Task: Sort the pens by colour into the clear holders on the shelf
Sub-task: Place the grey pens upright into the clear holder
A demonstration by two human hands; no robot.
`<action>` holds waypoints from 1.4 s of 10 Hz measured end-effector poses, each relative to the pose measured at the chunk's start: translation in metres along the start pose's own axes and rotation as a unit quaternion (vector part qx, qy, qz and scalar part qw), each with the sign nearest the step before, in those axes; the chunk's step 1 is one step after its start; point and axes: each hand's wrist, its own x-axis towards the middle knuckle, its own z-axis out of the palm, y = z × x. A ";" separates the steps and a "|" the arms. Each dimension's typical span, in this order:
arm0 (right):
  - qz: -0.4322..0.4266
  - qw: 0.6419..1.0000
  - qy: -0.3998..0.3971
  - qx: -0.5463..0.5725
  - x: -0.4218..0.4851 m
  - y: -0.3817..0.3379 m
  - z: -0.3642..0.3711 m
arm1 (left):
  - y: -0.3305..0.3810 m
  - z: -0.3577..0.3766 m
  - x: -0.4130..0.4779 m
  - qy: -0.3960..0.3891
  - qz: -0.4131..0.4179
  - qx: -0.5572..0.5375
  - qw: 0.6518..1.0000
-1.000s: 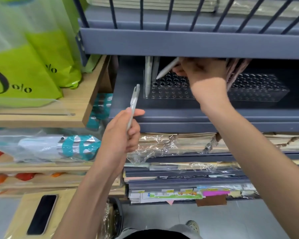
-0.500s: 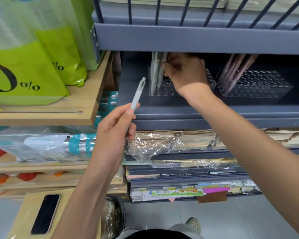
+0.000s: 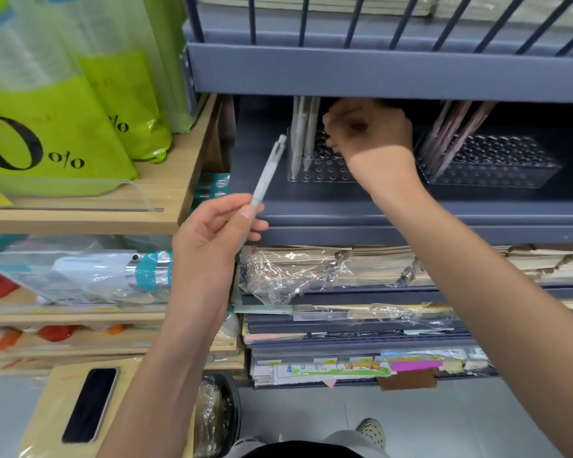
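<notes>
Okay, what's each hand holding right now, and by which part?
The left hand pinches a pale pen near its lower end, clicker up. The right hand is curled over the left clear holder; whether it holds anything cannot be told.

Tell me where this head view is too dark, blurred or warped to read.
Head view: the right hand sits in shadow under the upper shelf, fingers indistinct; the green bags at left are smeared; shelf edges bow from the wide lens; the pale pen stays sharp.

My right hand [image 3: 368, 130] hides much of the left holder [image 3: 321, 166] and whatever its fingers grip, the upper shelf [image 3: 377, 74] cuts off the pen tops [image 3: 303, 104], and my shoe [image 3: 372, 431] barely shows.
</notes>
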 end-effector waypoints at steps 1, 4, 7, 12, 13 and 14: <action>-0.005 0.988 -0.094 0.123 -0.028 -0.005 -0.009 | 0.000 0.003 0.002 0.003 0.016 0.015 1.000; -0.001 0.969 -0.170 0.177 -0.051 -0.006 -0.011 | -0.004 0.023 0.003 -0.026 0.093 0.132 0.987; -0.043 0.980 0.054 0.185 -0.022 0.001 -0.030 | -0.054 0.002 0.012 -0.069 0.322 0.549 0.768; -0.036 0.999 -0.014 -0.012 0.014 -0.001 0.005 | -0.073 0.002 0.022 -0.013 0.415 0.525 0.743; -0.028 0.999 -0.017 -0.017 0.013 0.000 0.006 | -0.073 0.002 0.023 -0.006 0.419 0.522 0.743; -0.037 0.998 -0.018 -0.045 0.009 -0.001 0.006 | -0.075 0.002 0.023 -0.001 0.423 0.519 0.743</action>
